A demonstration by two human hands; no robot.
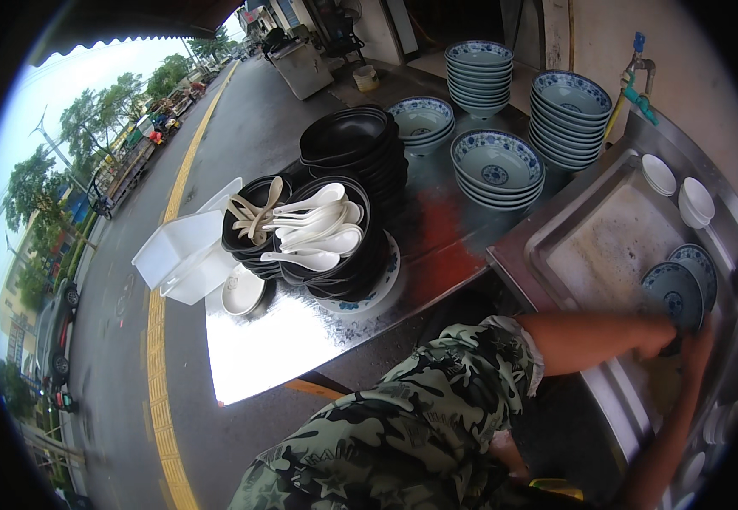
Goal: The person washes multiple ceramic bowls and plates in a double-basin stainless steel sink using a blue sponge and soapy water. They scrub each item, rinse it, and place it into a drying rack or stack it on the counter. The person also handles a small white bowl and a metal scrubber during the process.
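Over the stainless-steel sink, my right hand (697,344) grips the lower rim of a blue-patterned bowl (671,294), which is tilted on its side. Close against it is my left hand (657,338), blurred and with its fingers curled; whether it holds anything is hidden. Something dark shows between the two hands, too unclear to name. Another blue-patterned bowl (705,271) leans just behind the first. Cloudy, foamy water (624,236) fills the sink basin beyond my hands.
Small white bowls (697,201) rest on the sink's far ledge, below a teal-handled tap (641,102). Stacked blue-patterned bowls (497,162), black bowls (349,137) and white soup spoons (318,223) crowd the metal table (267,347). White plastic containers (184,252) stand at its left edge, beside a road.
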